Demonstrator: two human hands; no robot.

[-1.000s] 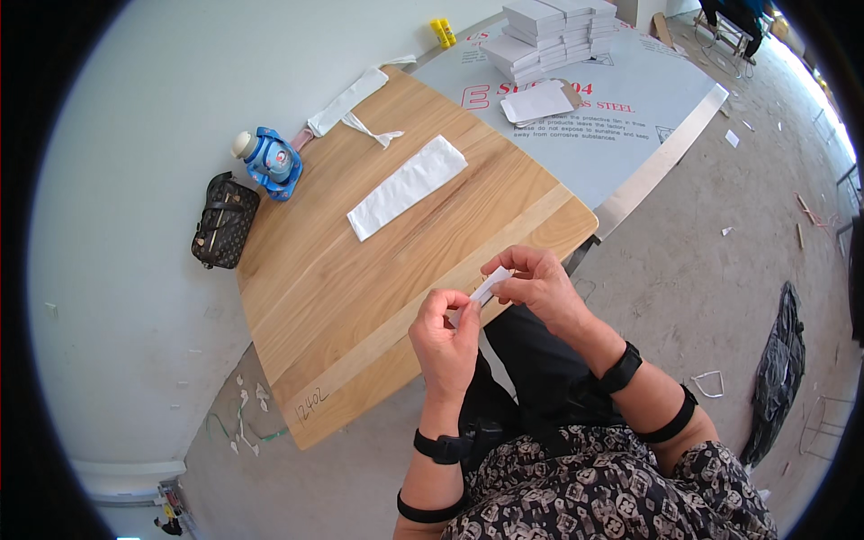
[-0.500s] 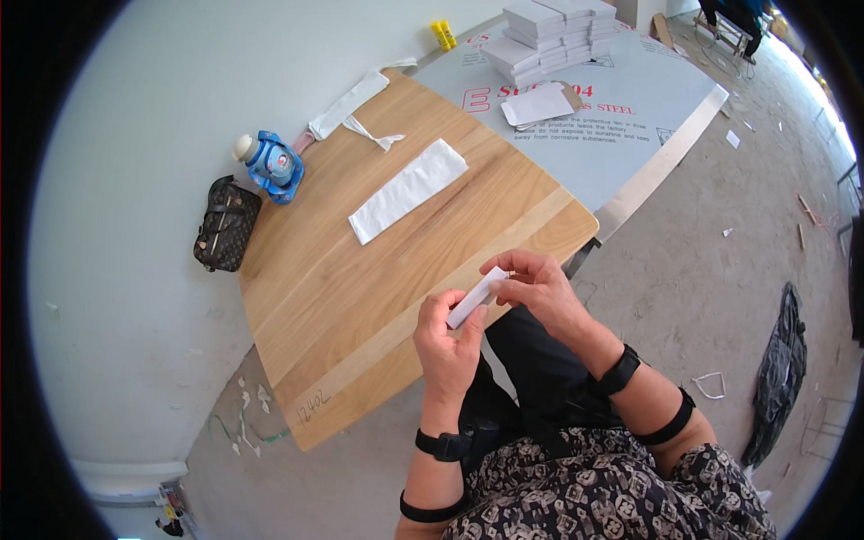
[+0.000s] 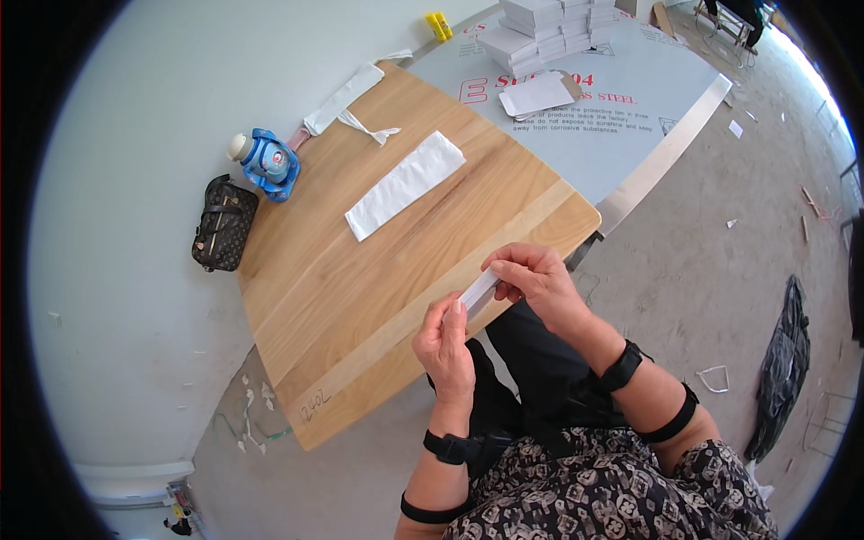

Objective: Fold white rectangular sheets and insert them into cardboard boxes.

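Note:
A narrow folded piece of white card [image 3: 478,289] is held between my two hands over the front edge of the wooden table [image 3: 324,306]. My left hand [image 3: 446,346] pinches its lower left end between thumb and fingers. At the upper right end, the thumb and fingers of my right hand [image 3: 538,281] are closed on it. A greyish face shows along the underside of the card; fingers cover both ends. Beyond my hands, a flat white cloth piece [image 3: 405,186] lies on the tabletop, touched by neither hand.
White boxes [image 3: 549,36] are stacked on a film-covered steel table [image 3: 603,153], with flat white card pieces [image 3: 538,94] before them. By the wall are a blue bottle [image 3: 270,165], a brown patterned bag [image 3: 225,223], white cloth [image 3: 346,97] and yellow containers [image 3: 438,26]. Black plastic [image 3: 781,369] lies on the floor.
My left thumb has moved up onto the card's face. My right fingers have curled under its far end, and the card is turned slightly. The view has shifted a little.

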